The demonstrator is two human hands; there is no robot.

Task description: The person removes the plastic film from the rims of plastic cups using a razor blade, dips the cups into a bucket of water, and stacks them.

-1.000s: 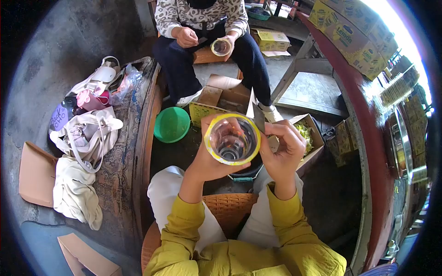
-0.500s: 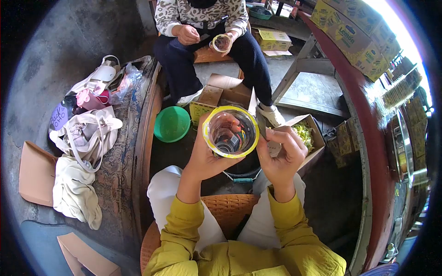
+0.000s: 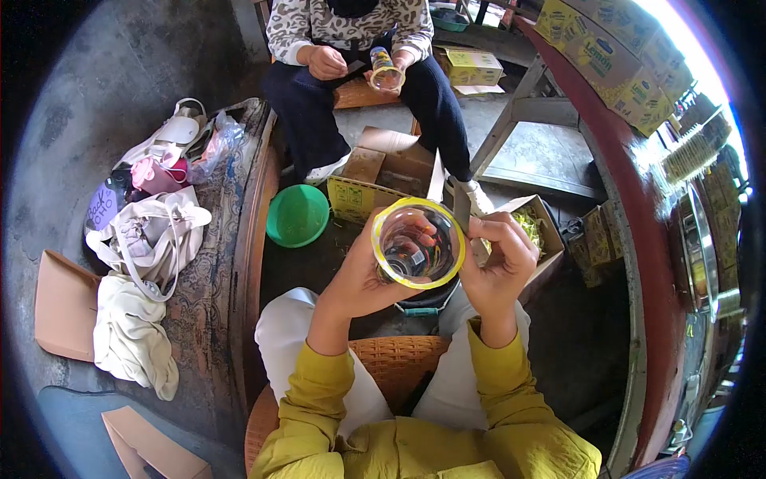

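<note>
My left hand (image 3: 351,275) is wrapped round a clear plastic cup (image 3: 396,266) with a yellow rim. The cup's open mouth is tilted toward me, and printed patterns and fingers show through its wall. Between the thumb and fingers of my right hand (image 3: 504,263) is a thin, flat grey blade (image 3: 461,209). It stands upright close beside the right edge of the yellow rim; whether it touches the rim I cannot tell.
Opposite me sits a person holding a similar cup (image 3: 387,77). Between us are a green basin (image 3: 298,215), an open carton (image 3: 359,201), a box of yellow strips (image 3: 528,227) and a dark bucket with a teal handle grip (image 3: 420,311). Bags (image 3: 159,227) lie on the left bench.
Both my hands have shifted slightly, the cup moving right and a little down. The cup of the person opposite has tipped so that its side shows.
</note>
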